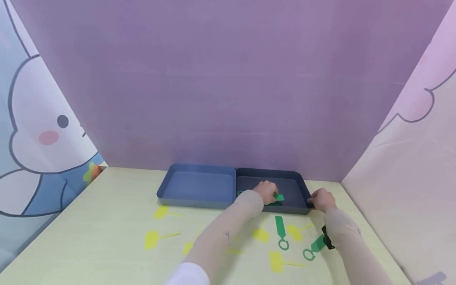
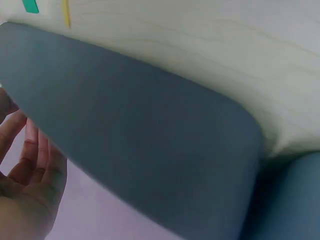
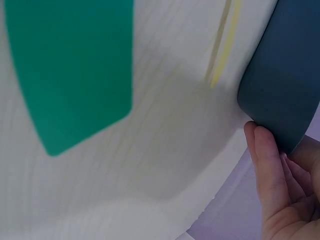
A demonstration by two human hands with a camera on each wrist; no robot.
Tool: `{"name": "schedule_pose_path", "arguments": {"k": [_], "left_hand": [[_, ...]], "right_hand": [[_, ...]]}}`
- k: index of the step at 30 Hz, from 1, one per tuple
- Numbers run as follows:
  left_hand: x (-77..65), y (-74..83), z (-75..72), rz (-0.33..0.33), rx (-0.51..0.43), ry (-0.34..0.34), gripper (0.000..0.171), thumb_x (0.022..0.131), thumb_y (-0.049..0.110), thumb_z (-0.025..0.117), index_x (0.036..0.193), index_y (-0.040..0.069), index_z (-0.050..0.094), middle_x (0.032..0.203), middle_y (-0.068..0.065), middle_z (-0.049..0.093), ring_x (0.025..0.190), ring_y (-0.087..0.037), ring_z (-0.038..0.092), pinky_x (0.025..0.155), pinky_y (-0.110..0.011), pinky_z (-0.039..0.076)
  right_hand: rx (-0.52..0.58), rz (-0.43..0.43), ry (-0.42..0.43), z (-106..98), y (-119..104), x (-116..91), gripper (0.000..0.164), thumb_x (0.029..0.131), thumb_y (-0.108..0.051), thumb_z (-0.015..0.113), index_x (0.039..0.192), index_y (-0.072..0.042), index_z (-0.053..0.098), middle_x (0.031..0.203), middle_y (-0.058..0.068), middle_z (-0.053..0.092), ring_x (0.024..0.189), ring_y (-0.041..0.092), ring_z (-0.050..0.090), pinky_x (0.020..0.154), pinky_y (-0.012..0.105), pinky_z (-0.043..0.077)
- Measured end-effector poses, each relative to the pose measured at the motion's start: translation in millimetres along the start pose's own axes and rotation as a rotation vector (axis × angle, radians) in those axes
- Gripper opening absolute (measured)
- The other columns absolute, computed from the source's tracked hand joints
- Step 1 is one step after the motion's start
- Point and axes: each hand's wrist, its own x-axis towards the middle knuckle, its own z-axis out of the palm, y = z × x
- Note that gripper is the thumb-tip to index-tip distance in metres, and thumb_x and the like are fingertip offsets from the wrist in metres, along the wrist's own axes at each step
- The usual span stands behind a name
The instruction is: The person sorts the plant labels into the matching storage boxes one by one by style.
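My left hand (image 1: 266, 192) is over the front part of the dark tray (image 1: 290, 186), its fingers on a flat green tag (image 1: 279, 197) whose end sticks out past them. Part of another green piece (image 1: 240, 192) shows in the tray left of the hand. In the left wrist view the tray's wall (image 2: 140, 120) hides what the left fingers (image 2: 30, 150) hold. My right hand (image 1: 322, 200) grips the tray's front right corner; the right wrist view shows thumb and fingers (image 3: 270, 160) pinching that corner.
A blue tray (image 1: 199, 186) adjoins the dark one on the left. Green ring-ended tags (image 1: 280, 226) and several yellow tags (image 1: 276, 262) lie on the table (image 1: 107, 229) in front. One green tag (image 1: 318, 244) is beside the right wrist. A purple wall (image 1: 228, 87) rises behind.
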Motion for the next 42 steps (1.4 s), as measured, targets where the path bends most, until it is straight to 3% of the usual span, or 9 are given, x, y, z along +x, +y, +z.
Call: {"name": "schedule_pose_path", "arguments": {"k": [5,12,21,34,42], "left_hand": [[9.0,4.8,6.0,-0.002,0.018,-0.003,0.016,0.083,0.02,0.068,0.098,0.02,0.073,0.096,0.008,0.069,0.083,-0.007,0.062,0.075,-0.019,0.05],[19.0,12.0,12.7,-0.007,0.038,-0.037,0.018,0.083,0.021,0.068,0.101,0.021,0.072,0.097,0.009,0.069,0.085,-0.007,0.062,0.077,-0.019,0.05],[25.1,20.4,18.0,-0.085,0.065,-0.044,0.014,0.083,0.023,0.068,0.096,0.025,0.073,0.093,0.011,0.068,0.084,-0.008,0.062,0.076,-0.021,0.05],[21.5,17.1,21.0,-0.143,0.082,-0.047,0.017,0.084,0.018,0.067,0.098,0.026,0.071,0.094,0.011,0.068,0.087,-0.009,0.063,0.077,-0.022,0.051],[23.6,18.2,23.9,-0.152,0.109,-0.024,0.013,0.084,0.017,0.067,0.093,0.025,0.071,0.091,0.009,0.068,0.085,-0.01,0.062,0.077,-0.023,0.051]], "right_hand": [[0.003,-0.001,0.002,-0.9,-1.2,-1.6,0.03,0.083,-0.008,0.062,0.104,0.013,0.061,0.099,0.029,0.063,0.066,0.02,0.066,0.079,0.047,0.049],[-0.016,-0.01,0.0,-2.3,-0.1,-3.6,0.029,0.084,-0.009,0.061,0.103,0.013,0.061,0.097,0.027,0.064,0.068,0.022,0.065,0.08,0.048,0.048],[-0.041,-0.03,0.005,-5.8,1.1,-5.4,0.031,0.083,-0.012,0.062,0.102,0.012,0.061,0.092,0.025,0.066,0.076,0.032,0.063,0.078,0.05,0.047],[-0.034,-0.047,-0.007,-3.9,-2.3,-5.5,0.03,0.084,-0.011,0.061,0.102,0.013,0.061,0.093,0.026,0.065,0.075,0.031,0.064,0.079,0.05,0.046],[0.002,-0.037,-0.017,-4.2,-2.1,-4.6,0.032,0.084,-0.011,0.061,0.104,0.014,0.059,0.096,0.028,0.064,0.066,0.022,0.066,0.08,0.051,0.046]]}}
